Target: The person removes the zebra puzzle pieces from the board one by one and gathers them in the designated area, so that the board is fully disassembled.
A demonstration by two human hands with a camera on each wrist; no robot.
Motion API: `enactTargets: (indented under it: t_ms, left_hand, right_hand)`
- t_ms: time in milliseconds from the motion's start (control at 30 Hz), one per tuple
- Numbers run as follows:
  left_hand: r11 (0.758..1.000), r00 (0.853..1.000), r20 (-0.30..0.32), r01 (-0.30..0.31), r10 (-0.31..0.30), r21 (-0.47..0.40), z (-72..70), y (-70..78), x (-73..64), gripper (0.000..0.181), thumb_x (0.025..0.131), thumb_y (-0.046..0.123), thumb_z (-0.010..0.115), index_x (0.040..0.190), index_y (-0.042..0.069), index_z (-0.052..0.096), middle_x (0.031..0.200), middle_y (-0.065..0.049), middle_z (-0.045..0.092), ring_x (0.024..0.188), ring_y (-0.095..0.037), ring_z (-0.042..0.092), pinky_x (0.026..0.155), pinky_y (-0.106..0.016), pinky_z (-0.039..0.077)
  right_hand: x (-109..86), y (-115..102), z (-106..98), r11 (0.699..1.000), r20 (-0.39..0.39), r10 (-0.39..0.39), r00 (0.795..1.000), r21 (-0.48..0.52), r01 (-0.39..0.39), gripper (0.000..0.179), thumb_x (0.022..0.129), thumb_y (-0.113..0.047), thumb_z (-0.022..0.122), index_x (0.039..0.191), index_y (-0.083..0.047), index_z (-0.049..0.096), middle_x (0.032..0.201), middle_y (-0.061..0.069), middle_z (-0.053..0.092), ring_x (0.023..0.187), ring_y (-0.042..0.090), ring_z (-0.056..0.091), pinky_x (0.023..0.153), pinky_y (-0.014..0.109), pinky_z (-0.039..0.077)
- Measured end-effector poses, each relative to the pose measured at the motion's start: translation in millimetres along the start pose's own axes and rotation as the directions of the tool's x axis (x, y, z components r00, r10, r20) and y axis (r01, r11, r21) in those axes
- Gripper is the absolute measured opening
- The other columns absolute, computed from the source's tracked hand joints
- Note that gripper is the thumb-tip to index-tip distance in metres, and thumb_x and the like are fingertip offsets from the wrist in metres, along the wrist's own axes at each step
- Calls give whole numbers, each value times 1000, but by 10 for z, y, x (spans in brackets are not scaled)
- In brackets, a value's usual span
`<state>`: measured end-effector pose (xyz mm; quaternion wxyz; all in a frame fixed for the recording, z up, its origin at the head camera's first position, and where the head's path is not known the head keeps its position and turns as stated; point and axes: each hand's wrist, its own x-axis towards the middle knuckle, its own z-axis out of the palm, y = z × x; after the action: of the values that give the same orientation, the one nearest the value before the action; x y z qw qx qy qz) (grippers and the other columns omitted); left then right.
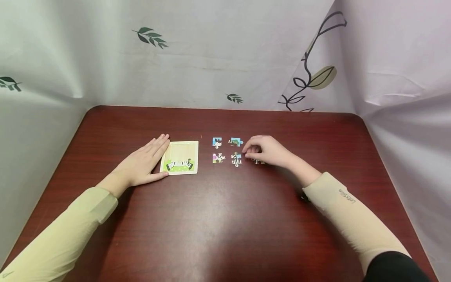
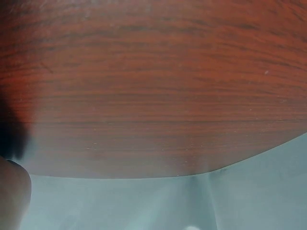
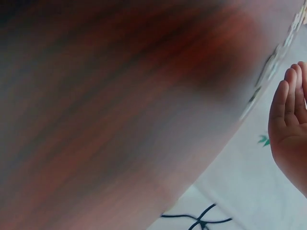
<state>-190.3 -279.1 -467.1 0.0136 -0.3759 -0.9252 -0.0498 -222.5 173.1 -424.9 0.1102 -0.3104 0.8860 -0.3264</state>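
Note:
My left hand (image 1: 146, 160) lies flat beside a small jigsaw tray (image 1: 196, 156), fingers along its left edge and thumb at the lower left corner. Part of a zebra picture (image 1: 179, 165) fills the tray's lower half; bare pale board shows above. Right of it lie loose puzzle pieces: a blue-edged one (image 1: 217, 142), a blue and green one (image 1: 235, 142), one with a pink patch (image 1: 218, 158) and a zebra-leg one (image 1: 236, 159). My right hand (image 1: 266, 150), loosely bent with nothing visible between its fingertips, hovers beside them, partly covering another piece (image 1: 258, 161).
The dark red wooden table (image 1: 197, 227) has rounded far corners. Pale curtains (image 1: 211, 58) with leaf prints hang round its back and sides. A black object (image 1: 394, 266) overlaps the right sleeve at the lower right.

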Motion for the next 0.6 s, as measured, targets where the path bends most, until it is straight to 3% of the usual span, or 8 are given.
enactTargets:
  t_ms: [600]
  left_hand:
    - [1000,1000,8,4,-4,6,0,5,-16,100,97,52,67,164,-9,24,174,-27,22,163,-42,23,138,-30,1]
  right_hand:
    - [557,-600,489,992,164,-122,979,43,117,8,99,-13,74,105,-11,79,96,0,76,84,9,68,80,19,58]
